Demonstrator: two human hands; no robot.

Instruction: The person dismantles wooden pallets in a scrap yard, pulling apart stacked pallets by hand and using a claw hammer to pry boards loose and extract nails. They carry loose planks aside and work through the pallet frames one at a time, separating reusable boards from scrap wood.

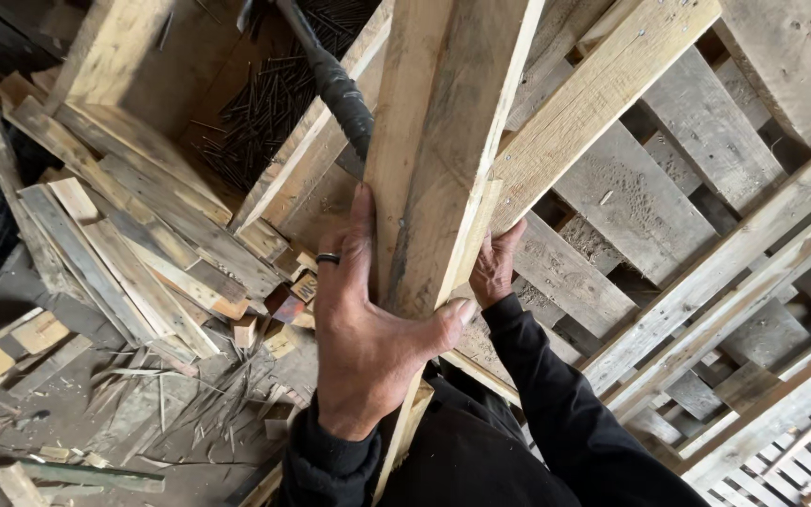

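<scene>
My left hand (368,324), with a dark ring on one finger, wraps around a pale wooden plank (434,160) that stands on end in front of me. Its thumb presses the plank's right face. My right hand (495,268) grips the same plank from behind on the right, only its fingers showing. Both arms wear black sleeves. A second plank (603,84) leans against the held one, running up to the right. Behind the plank's left edge, a black wrapped bar or hose (335,84) slants down.
Grey weathered pallets (706,282) lie at the right. A pile of loose boards (133,235) lies at the left, with splinters and offcuts on the ground (143,404). A wooden box holding a heap of dark nails (274,103) stands at the upper left.
</scene>
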